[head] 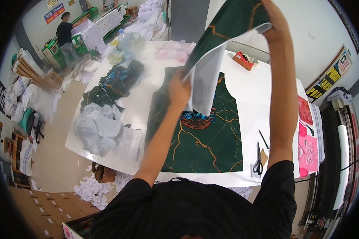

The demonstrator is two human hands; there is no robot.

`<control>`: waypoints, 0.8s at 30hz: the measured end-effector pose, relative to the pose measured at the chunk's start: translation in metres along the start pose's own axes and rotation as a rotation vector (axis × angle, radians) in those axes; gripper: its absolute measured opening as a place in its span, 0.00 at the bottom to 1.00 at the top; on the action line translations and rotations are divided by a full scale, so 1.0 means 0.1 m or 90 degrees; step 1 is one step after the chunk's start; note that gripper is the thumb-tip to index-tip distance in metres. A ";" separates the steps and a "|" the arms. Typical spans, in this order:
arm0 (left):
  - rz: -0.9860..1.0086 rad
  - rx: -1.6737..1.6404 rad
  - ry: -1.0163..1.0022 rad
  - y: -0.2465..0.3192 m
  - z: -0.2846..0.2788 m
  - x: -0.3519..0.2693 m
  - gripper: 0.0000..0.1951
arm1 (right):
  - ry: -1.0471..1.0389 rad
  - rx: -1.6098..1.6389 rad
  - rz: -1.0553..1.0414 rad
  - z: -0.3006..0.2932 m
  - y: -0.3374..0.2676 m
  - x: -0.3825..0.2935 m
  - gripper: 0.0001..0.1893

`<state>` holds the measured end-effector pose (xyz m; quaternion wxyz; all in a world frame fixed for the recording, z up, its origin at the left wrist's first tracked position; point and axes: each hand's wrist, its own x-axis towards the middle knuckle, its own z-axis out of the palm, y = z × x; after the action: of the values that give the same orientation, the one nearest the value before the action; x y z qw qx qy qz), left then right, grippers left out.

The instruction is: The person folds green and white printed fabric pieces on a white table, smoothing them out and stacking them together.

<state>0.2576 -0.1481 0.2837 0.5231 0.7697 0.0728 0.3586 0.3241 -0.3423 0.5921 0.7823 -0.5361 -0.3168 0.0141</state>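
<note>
Both hands hold up a dark green fabric piece point(224, 25) with orange veins and a white reverse side, slanted across the far part of the table. My right hand point(274, 22) grips its upper right end, raised high. Slightly blurred, my left hand point(179, 91) closes on its lower left edge. Beneath it a green printed shirt panel point(203, 149) lies flat, with orange vein lines and a blue and orange motif partly covered by the raised piece. The white table point(257, 89) carries both. Black-handled scissors point(258, 162) lie right of the panel, beside a dark pen-like stick point(263, 139).
Crumpled green fabric point(116, 80) and a pale grey heap point(98, 128) occupy the table's left. A red tape dispenser point(243, 60) sits far right; pink garments point(308, 152) lie at the right edge. A person point(66, 37) stands by a green machine point(53, 53).
</note>
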 end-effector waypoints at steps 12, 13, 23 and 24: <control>0.241 0.128 0.085 0.11 -1.67 0.49 0.07 | 0.250 0.017 -0.047 -1.27 0.23 0.06 0.12; 0.170 0.163 0.001 0.08 -1.72 0.58 0.09 | 0.201 0.051 -0.065 -1.45 0.45 0.12 0.10; -0.015 0.441 -0.523 -1.14 -1.22 2.35 0.16 | 0.530 0.217 0.318 -3.02 2.86 0.87 0.02; 0.045 0.409 -0.426 -1.20 -1.17 2.54 0.14 | 0.479 0.233 0.285 -3.04 2.86 0.98 0.03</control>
<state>0.4017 0.1173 0.3251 0.2399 0.9682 -0.0189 0.0678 0.6486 -0.4380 0.3284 0.9021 -0.4126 0.1194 0.0430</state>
